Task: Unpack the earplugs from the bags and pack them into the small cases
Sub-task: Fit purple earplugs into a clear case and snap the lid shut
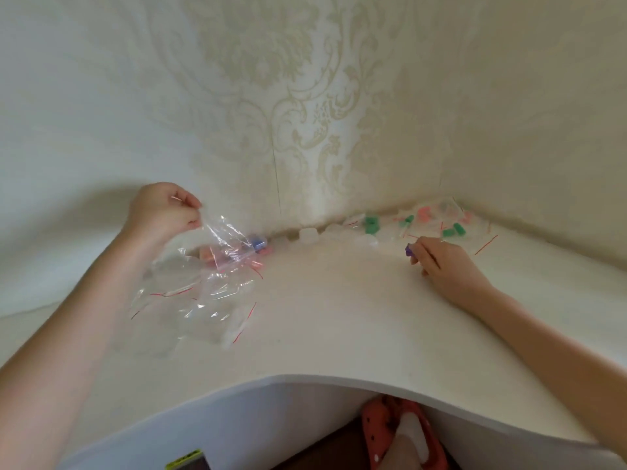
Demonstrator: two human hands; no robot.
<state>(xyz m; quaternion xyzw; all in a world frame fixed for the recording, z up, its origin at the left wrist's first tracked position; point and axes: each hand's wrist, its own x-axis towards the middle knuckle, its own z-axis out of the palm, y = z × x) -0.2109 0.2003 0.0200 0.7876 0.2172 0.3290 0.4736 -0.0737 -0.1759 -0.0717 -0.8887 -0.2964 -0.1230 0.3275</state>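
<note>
Pinching a clear bag [225, 237], left hand [163, 208]; right hand [441, 261] grips seemingly 1 purple earplug [410, 250].

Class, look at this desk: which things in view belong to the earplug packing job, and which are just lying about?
Belong to the job:
left hand pinching a clear bag
right hand holding a purple earplug
green earplugs
pink earplugs
empty bags
small clear cases

Just lying about:
orange shoe under the table
patterned wallpaper
</note>
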